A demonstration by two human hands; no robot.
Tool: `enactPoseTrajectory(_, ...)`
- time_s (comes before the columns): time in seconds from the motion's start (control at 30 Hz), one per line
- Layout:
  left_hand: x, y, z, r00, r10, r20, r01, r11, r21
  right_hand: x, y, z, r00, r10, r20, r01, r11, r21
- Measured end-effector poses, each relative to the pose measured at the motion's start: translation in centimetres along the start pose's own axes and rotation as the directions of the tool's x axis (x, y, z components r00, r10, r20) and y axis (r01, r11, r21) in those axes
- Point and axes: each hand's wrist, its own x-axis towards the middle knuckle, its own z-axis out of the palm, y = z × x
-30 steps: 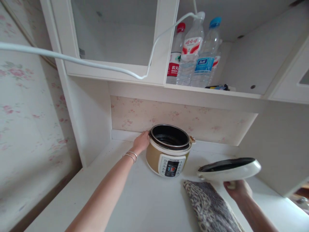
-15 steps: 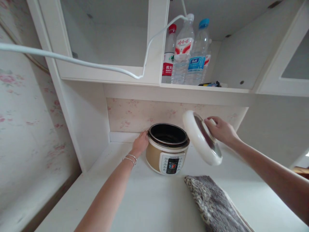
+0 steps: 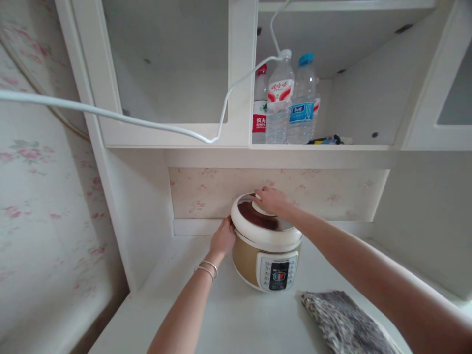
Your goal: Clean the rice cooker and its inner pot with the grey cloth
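Observation:
A gold and white electric pressure cooker (image 3: 246, 255) stands on the white counter, its control panel facing me. Its white lid (image 3: 243, 227), with a brown and silver top, now sits over the pot and hides the dark inside. My right hand (image 3: 272, 200) is closed around the handle on top of the lid. At the cooker's left side, my left hand (image 3: 223, 238) grips the rim just under the lid; its fingertips are partly hidden. Two thin bracelets (image 3: 208, 269) circle my left wrist.
A grey furry cloth (image 3: 342, 319) lies on the counter (image 3: 236, 319) at front right. Several plastic bottles (image 3: 280, 103) stand in the open cabinet above. A white cable (image 3: 155, 125) hangs across the front of the cabinet. Floral wallpaper covers the wall at left.
My right hand has brought the lid leftward from beside the cooker onto its top, turning it from tilted to nearly level. My left hand stays at the rim. The view has shifted slightly.

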Motion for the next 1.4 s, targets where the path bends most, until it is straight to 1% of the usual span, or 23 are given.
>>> enactPoseTrajectory(0.1,0.2,-0.4,0.4,1.000,0.011,0.005,-0.011,1.000,-0.030,0.9,-0.3,0.8,0.999,-0.036,0.028,0.036,0.999,-0.010)
enactPoseTrajectory(0.27,0.4,-0.9,1.1,0.996,-0.092,-0.001,0.091,0.994,-0.065,1.4,0.5,1.3,0.995,-0.088,0.047,0.089,0.995,-0.038)
enactPoseTrajectory(0.43,0.4,-0.9,1.0,0.998,-0.068,-0.007,0.067,0.997,-0.047,1.2,1.2,1.4,0.987,-0.150,0.065,0.153,0.987,-0.050)
enactPoseTrajectory(0.63,0.3,-0.8,1.1,0.998,-0.054,-0.018,0.053,0.998,-0.046,1.4,1.2,1.8,0.973,-0.208,0.096,0.211,0.977,-0.018)
enactPoseTrajectory(0.73,0.3,-0.8,1.1,0.998,-0.062,-0.008,0.061,0.997,-0.049,1.7,1.3,2.1,0.978,-0.186,0.095,0.187,0.982,0.001)
enactPoseTrajectory(0.9,0.5,-0.9,1.2,0.997,-0.071,-0.005,0.070,0.995,-0.064,2.4,1.2,3.2,0.994,-0.039,0.103,0.040,0.999,0.001)
enactPoseTrajectory(1.0,0.7,-1.0,1.3,0.997,-0.071,-0.008,0.070,0.993,-0.098,2.5,1.1,3.8,0.997,-0.012,0.079,0.012,1.000,-0.002)
enactPoseTrajectory(1.1,0.8,-1.3,1.4,0.998,-0.056,-0.007,0.054,0.988,-0.148,2.2,1.2,3.9,0.997,-0.064,0.035,0.064,0.998,-0.004)
enactPoseTrajectory(1.2,0.9,-1.6,1.6,0.998,-0.056,-0.017,0.052,0.982,-0.183,1.9,1.6,3.5,0.985,-0.171,-0.014,0.171,0.985,-0.020)
enactPoseTrajectory(1.33,0.9,-1.7,1.8,0.997,-0.062,-0.034,0.054,0.980,-0.191,1.8,2.2,2.8,0.934,-0.356,-0.038,0.353,0.933,-0.068)
enactPoseTrajectory(1.4,0.8,-1.6,1.8,0.998,-0.062,-0.029,0.055,0.979,-0.194,1.7,2.3,2.6,0.911,-0.411,-0.044,0.405,0.909,-0.096)
